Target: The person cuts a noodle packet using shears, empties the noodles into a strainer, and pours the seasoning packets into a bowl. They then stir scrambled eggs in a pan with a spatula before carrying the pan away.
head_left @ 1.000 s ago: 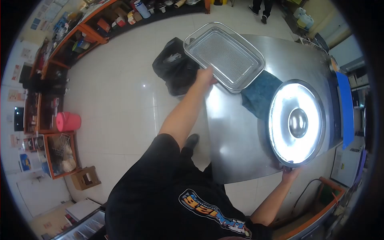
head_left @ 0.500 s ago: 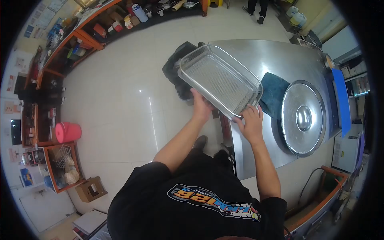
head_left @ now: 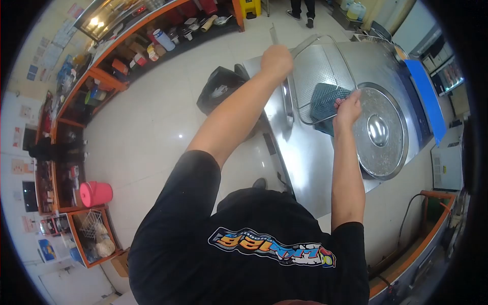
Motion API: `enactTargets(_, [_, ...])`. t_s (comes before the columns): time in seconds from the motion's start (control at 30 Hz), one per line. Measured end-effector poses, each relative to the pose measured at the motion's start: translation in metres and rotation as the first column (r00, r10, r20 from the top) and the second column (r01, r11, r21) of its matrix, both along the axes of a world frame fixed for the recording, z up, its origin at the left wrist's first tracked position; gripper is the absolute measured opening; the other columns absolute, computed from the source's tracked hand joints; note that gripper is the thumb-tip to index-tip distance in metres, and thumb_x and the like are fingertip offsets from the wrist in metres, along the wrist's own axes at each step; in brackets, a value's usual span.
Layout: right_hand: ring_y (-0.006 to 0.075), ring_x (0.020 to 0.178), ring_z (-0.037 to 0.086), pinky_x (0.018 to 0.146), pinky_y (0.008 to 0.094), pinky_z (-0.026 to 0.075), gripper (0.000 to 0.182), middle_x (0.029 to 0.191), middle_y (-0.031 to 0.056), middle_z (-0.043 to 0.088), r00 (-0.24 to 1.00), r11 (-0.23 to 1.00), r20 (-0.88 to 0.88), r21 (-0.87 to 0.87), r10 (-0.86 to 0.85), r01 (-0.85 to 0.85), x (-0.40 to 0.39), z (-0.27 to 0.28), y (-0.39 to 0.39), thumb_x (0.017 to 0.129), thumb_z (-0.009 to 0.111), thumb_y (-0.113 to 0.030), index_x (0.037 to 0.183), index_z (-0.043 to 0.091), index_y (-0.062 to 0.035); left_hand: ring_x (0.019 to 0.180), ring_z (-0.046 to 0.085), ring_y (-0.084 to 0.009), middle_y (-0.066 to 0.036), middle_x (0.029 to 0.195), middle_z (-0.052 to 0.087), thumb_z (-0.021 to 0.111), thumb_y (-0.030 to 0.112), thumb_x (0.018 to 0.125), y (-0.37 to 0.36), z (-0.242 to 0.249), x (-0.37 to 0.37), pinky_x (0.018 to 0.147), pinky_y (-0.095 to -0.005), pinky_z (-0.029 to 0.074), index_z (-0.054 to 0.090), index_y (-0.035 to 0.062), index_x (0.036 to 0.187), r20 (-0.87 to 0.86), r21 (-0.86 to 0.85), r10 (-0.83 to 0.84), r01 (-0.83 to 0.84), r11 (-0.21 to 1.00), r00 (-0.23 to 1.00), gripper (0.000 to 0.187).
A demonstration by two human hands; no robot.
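My left hand (head_left: 277, 62) is closed round the rim of a shallow metal tray (head_left: 288, 104), which is tilted nearly edge-on beside the steel table's left edge. In my right hand (head_left: 348, 109) is the near right rim of a wire mesh basket (head_left: 317, 66), its fingers wrapped over the wire. The basket hangs tilted over the table, apart from most of the tray. A dark green cloth (head_left: 325, 127) shows through and below the mesh. Just right of my right hand lies a large round metal lid (head_left: 377, 130) with a central handle.
The steel table (head_left: 305, 173) extends ahead and right. A black bag (head_left: 218, 91) stands on the floor at its left. Orange-framed shelves (head_left: 109, 79) line the left side, with a pink bucket (head_left: 96, 193) nearby. Another person's legs (head_left: 303, 9) show at the top.
The mesh basket has come out of the tray and moved right over the cloth. My left hand has moved forward with the tray, now turned on edge; my right hand has moved right and forward.
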State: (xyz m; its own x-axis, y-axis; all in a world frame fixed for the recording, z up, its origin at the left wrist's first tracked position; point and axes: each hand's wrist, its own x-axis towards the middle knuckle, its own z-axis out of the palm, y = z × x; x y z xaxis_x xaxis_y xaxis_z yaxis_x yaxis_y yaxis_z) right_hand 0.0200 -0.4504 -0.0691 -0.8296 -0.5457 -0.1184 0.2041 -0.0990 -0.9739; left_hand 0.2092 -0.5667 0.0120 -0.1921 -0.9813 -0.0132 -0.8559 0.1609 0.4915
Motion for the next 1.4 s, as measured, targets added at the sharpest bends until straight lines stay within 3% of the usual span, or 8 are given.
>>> enactTargets(0.1, [0.016,0.053,0.053,0.048,0.0297,0.045,0.05,0.06,0.0038,0.045,0.98,0.995,0.173,0.045,-0.096,0.089,-0.019,0.007,0.012,0.105,0.043,-0.045,0.078,0.049,-0.0034,0.098,0.07,-0.0357,-0.022,0.1,0.072,0.061,0.01,0.083,0.001,0.004,-0.035,0.083,-0.0419,0.056,0.075,-0.0022,0.095,0.185,-0.144,-0.124,0.152,0.978,0.975,0.022])
enactTargets(0.5, [0.017,0.048,0.05,0.044,0.0311,0.04,0.051,0.06,0.0085,0.051,0.977,0.991,0.174,0.072,-0.12,0.109,-0.055,0.013,0.033,0.104,0.046,-0.044,0.079,0.052,0.0009,0.103,0.07,-0.0348,-0.018,0.11,0.072,0.061,0.009,0.085,0.001,0.0,-0.068,0.085,-0.0403,0.057,0.075,0.0028,0.104,0.39,0.014,-0.125,0.13,0.991,0.912,0.024])
enactTargets(0.6, [0.0174,0.052,0.053,0.045,0.0297,0.04,0.055,0.069,0.0071,0.054,0.986,0.975,0.096,0.192,-0.135,0.115,-0.061,-0.009,0.033,0.102,0.045,-0.05,0.095,0.062,0.0024,0.103,0.07,-0.0342,-0.018,0.111,0.072,0.062,0.01,0.084,-0.001,0.003,-0.062,0.085,-0.0401,0.057,0.075,0.003,0.104,0.452,0.082,-0.187,0.169,0.982,0.872,0.024])
enactTargets(1.0, [0.0169,0.047,0.055,0.044,0.0297,0.045,0.055,0.061,0.0081,0.055,0.994,0.987,-0.037,0.117,-0.104,0.107,-0.057,0.019,0.042,0.103,0.047,-0.045,0.089,0.066,0.0046,0.09,0.073,-0.0335,-0.022,0.097,0.073,0.058,0.005,0.081,0.021,0.026,-0.033,0.076,-0.0398,0.058,0.074,-0.0036,0.097,0.422,0.099,-0.238,0.216,0.971,0.875,0.024])
enactTargets(1.1, [0.0155,0.048,0.054,0.045,0.0295,0.044,0.053,0.06,0.0063,0.054,0.992,0.999,-0.121,0.011,-0.031,0.032,-0.036,0.056,0.067,0.103,0.051,-0.045,0.081,0.063,0.0016,0.089,0.074,-0.0303,-0.023,0.106,0.071,0.058,0.011,0.084,0.019,0.039,-0.002,0.074,-0.0375,0.059,0.072,-0.0059,0.1,0.289,0.345,-0.223,0.116,0.931,0.931,0.027])
enactTargets(1.2, [0.018,0.051,0.051,0.05,0.0352,0.042,0.052,0.061,0.0076,0.053,0.889,0.997,-0.453,0.068,0.069,-0.043,-0.004,0.07,0.085,0.1,0.057,-0.045,0.072,0.056,-0.0011,0.074,0.073,-0.029,-0.026,0.093,0.071,0.056,0.011,0.086,0.017,-0.013,0.041,0.059,-0.0366,0.059,0.068,-0.0107,0.096,-0.153,0.397,-0.012,0.073,0.915,0.988,0.027])
enactTargets(1.33, [0.0277,0.06,0.053,0.054,0.0392,0.04,0.045,0.066,0.012,0.053,0.447,0.994,-0.892,0.015,0.062,-0.108,0.046,0.043,0.092,0.093,0.068,-0.039,0.07,0.052,-0.0044,0.071,0.069,-0.0267,-0.019,0.096,0.068,0.052,0.016,0.094,0.045,-0.099,0.081,0.052,-0.0344,0.058,0.06,-0.0096,0.115,-0.593,0.485,0.234,0.11,0.867,0.77,0.034])
enactTargets(1.4, [0.0282,0.06,0.053,0.054,0.0401,0.04,0.041,0.065,0.0089,0.051,0.207,0.967,-0.97,0.079,0.13,-0.241,0.067,0.016,0.106,0.088,0.072,-0.036,0.067,0.051,-0.0075,0.095,0.066,-0.0256,-0.014,0.113,0.065,0.047,0.022,0.101,0.072,-0.123,0.097,0.075,-0.0422,0.057,0.056,-0.0013,0.126,-0.685,0.544,0.304,0.188,0.818,0.662,0.035])
